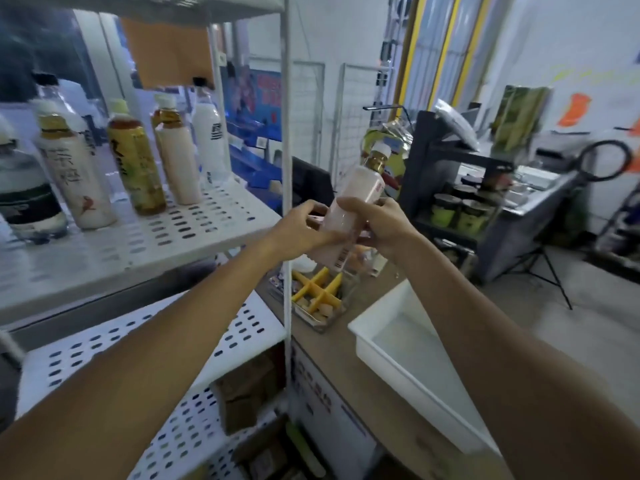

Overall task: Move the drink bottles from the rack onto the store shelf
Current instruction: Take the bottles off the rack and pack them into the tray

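Note:
A pale pink drink bottle [351, 202] with a white cap and gold neck band is held tilted in mid-air, just right of the shelf's white post. My left hand [304, 230] grips its lower body from the left, and my right hand [377, 223] grips it from the right. Several drink bottles [135, 168] stand upright on the white perforated store shelf [194, 230] at the left, among them amber tea bottles and white-labelled ones.
A white empty tray [408, 355] lies on the counter below my right arm. A clear box with yellow dividers [318, 296] sits under the held bottle. A lower perforated shelf [194, 403] and a dark rack with green cups [457, 209] are nearby.

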Motion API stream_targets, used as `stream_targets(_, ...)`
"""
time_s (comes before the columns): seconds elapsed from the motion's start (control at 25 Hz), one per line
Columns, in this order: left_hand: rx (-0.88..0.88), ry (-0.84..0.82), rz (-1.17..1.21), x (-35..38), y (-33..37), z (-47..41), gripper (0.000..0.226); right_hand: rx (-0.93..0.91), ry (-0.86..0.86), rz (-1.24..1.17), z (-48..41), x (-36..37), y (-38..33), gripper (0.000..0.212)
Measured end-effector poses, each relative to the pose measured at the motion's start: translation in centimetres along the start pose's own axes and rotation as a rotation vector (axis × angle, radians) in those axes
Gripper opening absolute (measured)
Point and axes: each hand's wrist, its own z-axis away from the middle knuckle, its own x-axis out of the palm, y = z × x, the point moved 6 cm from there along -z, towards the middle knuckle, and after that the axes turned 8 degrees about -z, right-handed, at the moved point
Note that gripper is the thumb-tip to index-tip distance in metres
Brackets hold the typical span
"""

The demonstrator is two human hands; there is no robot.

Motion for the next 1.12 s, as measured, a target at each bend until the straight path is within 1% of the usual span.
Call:
stream_targets(0.08, -0.007, -0.138, 0.097, 3.2, -0.2, -0.2, 0.061, 0.011, 0.036, -0.076, 0.9, -3.2, 1.0, 0.062)
stream_targets(0.16, -0.003, -0.259, 0.155, 6.7, -0.2, -0.3, 0.050, 0.043, 0.072, -0.154, 1.5, -6.6, 2.5, 0.054)
stream_targets(0.2, 0.003, -0.283, 0.149, 8.1, -0.2, -0.5, 0.043, 0.063, 0.076, -0.186, 1.7, -8.0, 3.3, 0.053)
stream_targets(0.28, 0.010, -0.311, 0.101, 11.7, 0.0, -1.6, 0.038, 0.100, 0.091, -0.231, 1.9, -11.4, 5.3, 0.049)
stream_targets(0.32, 0.016, -0.307, 0.070, 13.3, -0.1, -2.3, 0.039, 0.117, 0.113, -0.226, 1.9, -12.9, 6.3, 0.045)
stream_targets(0.4, 0.025, -0.266, -0.009, 16.6, -0.7, -3.7, 0.049, 0.144, 0.192, -0.203, 1.8, -15.7, 8.0, 0.039)
stream_targets(0.44, 0.025, -0.238, -0.063, 18.3, -1.1, -4.6, 0.056, 0.158, 0.241, -0.183, 1.6, -17.2, 8.8, 0.043)
stream_targets(0.48, 0.020, -0.211, -0.122, 19.6, -1.6, -5.3, 0.060, 0.178, 0.273, -0.159, 1.2, -18.2, 9.8, 0.053)
stream_targets(0.56, 0.019, -0.183, -0.244, 21.8, -2.5, -6.1, 0.060, 0.238, 0.307, -0.147, 0.3, -19.5, 12.2, 0.075)
stream_targets(0.6, 0.036, -0.176, -0.309, 22.8, -2.7, -6.4, 0.057, 0.273, 0.327, -0.157, -0.1, -20.3, 13.7, 0.081)
stream_targets(0.64, 0.063, -0.169, -0.370, 23.8, -3.0, -6.8, 0.055, 0.306, 0.338, -0.177, -0.7, -21.0, 15.1, 0.076)
stream_targets(0.72, 0.099, -0.148, -0.475, 25.8, -4.0, -7.5, 0.051, 0.360, 0.338, -0.248, -1.7, -21.9, 17.9, 0.052)
stream_targets(0.76, 0.097, -0.137, -0.521, 26.7, -4.8, -7.9, 0.050, 0.400, 0.337, -0.272, -2.3, -22.1, 19.4, 0.046)
stream_targets(0.88, 0.088, -0.116, -0.659, 29.1, -7.2, -9.3, 0.048, 0.508, 0.355, -0.305, -4.0, -22.5, 23.5, 0.037)
stream_targets(1.0, 0.135, -0.130, -0.748, 31.1, -9.0, -10.6, 0.051, 0.571, 0.374, -0.324, -5.9, -23.2, 26.8, 0.020)
stream_targets(1.04, 0.149, -0.153, -0.773, 31.6, -9.7, -11.2, 0.053, 0.590, 0.379, -0.316, -6.5, -23.5, 27.8, 0.018)
stream_targets(1.12, 0.148, -0.260, -0.793, 32.7, -11.6, -12.0, 0.053, 0.616, 0.388, -0.285, -7.4, -23.9, 29.8, 0.016)
